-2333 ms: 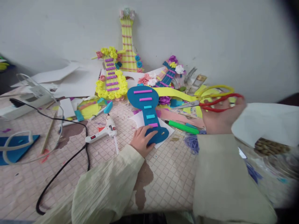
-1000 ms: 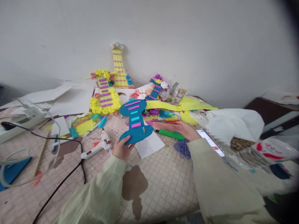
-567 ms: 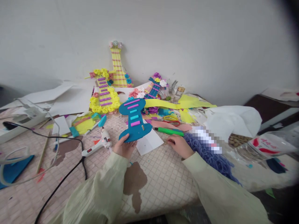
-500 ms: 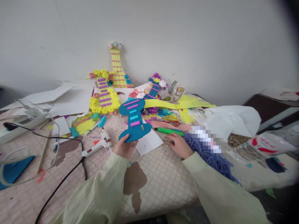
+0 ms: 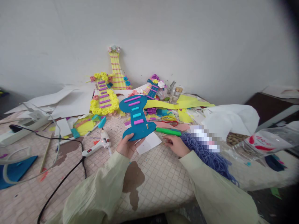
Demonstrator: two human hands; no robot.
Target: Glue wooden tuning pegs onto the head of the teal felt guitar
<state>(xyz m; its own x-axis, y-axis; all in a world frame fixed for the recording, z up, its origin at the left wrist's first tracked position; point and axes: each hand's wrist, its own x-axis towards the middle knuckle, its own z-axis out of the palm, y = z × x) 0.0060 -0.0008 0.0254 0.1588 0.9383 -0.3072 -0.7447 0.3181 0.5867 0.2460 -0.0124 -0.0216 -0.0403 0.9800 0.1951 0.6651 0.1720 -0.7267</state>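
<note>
A blue foam cutout (image 5: 137,134), wide at both ends and narrow in the middle, is held up by its lower edge in my left hand (image 5: 127,146). Across it run purple strips (image 5: 138,122) and turquoise strips (image 5: 137,115). A small tan piece (image 5: 147,126) sits on its lower right part. My right hand (image 5: 176,145) is low over the table with its fingers curled in a pinch; whatever lies between the fingertips is too small to make out. Just beyond it is a green-handled cutter (image 5: 168,131), and blue yarn (image 5: 205,155) lies to its right.
A white glue gun (image 5: 100,146) with a black cord lies at left, near a power strip (image 5: 35,119). Decorated yellow pieces (image 5: 115,68) lean on the wall. Scissors (image 5: 171,120), white paper (image 5: 149,143), a glass jar (image 5: 177,95) and a plastic bottle (image 5: 254,144) are about.
My left hand has shifted the blue cutout slightly to the right and tilted it a little. My right hand stays near the cutter, its fingers slightly more drawn together. The view has shifted slightly.
</note>
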